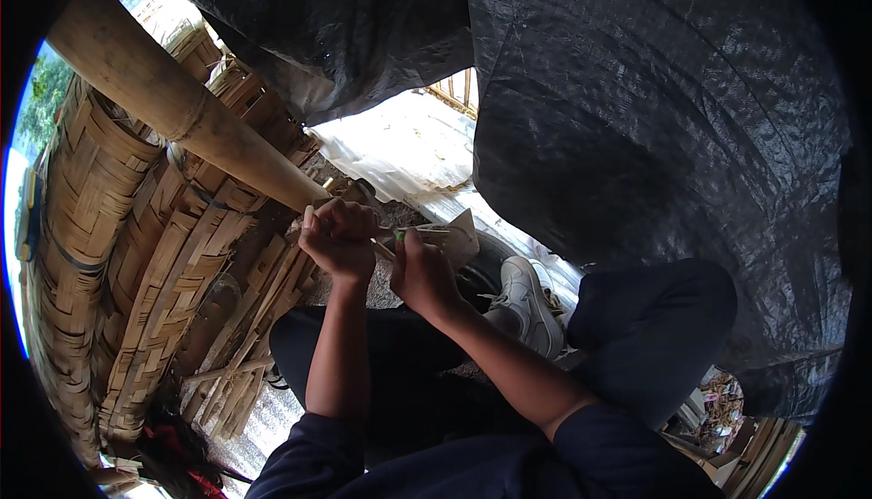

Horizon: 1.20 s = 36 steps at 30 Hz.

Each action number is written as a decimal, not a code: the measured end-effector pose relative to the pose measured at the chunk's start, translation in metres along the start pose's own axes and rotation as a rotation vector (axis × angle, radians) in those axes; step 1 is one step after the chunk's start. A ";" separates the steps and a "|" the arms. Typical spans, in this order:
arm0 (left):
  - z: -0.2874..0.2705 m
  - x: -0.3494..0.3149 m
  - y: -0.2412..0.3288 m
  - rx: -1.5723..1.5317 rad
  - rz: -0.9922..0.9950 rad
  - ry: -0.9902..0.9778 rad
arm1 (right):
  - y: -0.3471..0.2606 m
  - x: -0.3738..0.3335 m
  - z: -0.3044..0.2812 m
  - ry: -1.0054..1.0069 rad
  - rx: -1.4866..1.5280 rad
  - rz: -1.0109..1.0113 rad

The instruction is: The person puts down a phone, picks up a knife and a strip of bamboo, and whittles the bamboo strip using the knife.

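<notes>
Just by the lower visible end of the bamboo pole (pixel 195 122), the left hand (pixel 341 240) curls into a fist; whether it grips anything is hard to tell. Right of that pole end, close beside it, the right hand (pixel 424 272) closes on a small green thing (pixel 400 237), mostly hidden. Between them, beyond the pole's end, shows a thin pale strip (pixel 385 251). Farther right of the pole are a white shoe (pixel 530 308) and black tarpaulin (pixel 663 136); below it, woven bamboo panels (pixel 109 172).
</notes>
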<state>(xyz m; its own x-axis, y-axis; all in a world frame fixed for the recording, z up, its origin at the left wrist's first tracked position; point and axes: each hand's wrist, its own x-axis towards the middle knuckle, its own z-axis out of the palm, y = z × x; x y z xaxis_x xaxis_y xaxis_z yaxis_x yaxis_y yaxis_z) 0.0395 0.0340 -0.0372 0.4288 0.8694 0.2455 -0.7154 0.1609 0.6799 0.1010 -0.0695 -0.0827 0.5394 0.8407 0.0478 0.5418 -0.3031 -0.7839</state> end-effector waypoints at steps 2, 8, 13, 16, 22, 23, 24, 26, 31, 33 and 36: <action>-0.003 0.002 0.001 -0.005 0.006 -0.004 | 0.048 -0.001 0.018 0.105 -0.125 -0.041; -0.004 0.002 -0.001 0.021 0.009 0.004 | 0.041 0.008 0.007 0.005 -0.056 0.060; -0.010 0.003 0.005 -0.009 0.000 0.009 | -0.028 -0.001 -0.003 0.011 0.164 -0.147; -0.007 0.006 0.004 0.038 0.022 0.097 | 0.032 0.003 0.021 0.088 -0.039 -0.048; -0.011 0.007 0.000 -0.011 -0.008 0.055 | 0.077 0.008 0.021 0.017 -0.108 -0.043; -0.010 0.006 0.002 0.004 -0.001 0.053 | 0.046 0.006 0.018 0.006 -0.103 -0.042; -0.010 0.004 0.002 0.014 0.003 0.049 | 0.009 0.005 0.011 -0.026 -0.075 -0.021; -0.006 0.005 0.002 0.043 0.019 0.060 | -0.012 0.006 0.001 -0.045 -0.050 -0.005; -0.008 0.012 0.000 0.003 0.005 0.094 | 0.074 0.005 0.023 0.055 -0.119 0.002; -0.013 0.014 0.002 -0.029 -0.003 0.068 | 0.109 0.000 0.019 0.011 -0.135 0.033; 0.002 0.006 -0.002 0.008 -0.008 0.045 | 0.096 0.002 0.022 -0.012 -0.146 0.049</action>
<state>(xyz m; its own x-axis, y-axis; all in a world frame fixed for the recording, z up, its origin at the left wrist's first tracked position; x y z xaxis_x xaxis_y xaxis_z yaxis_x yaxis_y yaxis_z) 0.0443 0.0379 -0.0357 0.4097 0.8880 0.2087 -0.7072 0.1646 0.6876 0.1400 -0.0872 -0.1714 0.5601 0.8284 0.0031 0.6034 -0.4054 -0.6867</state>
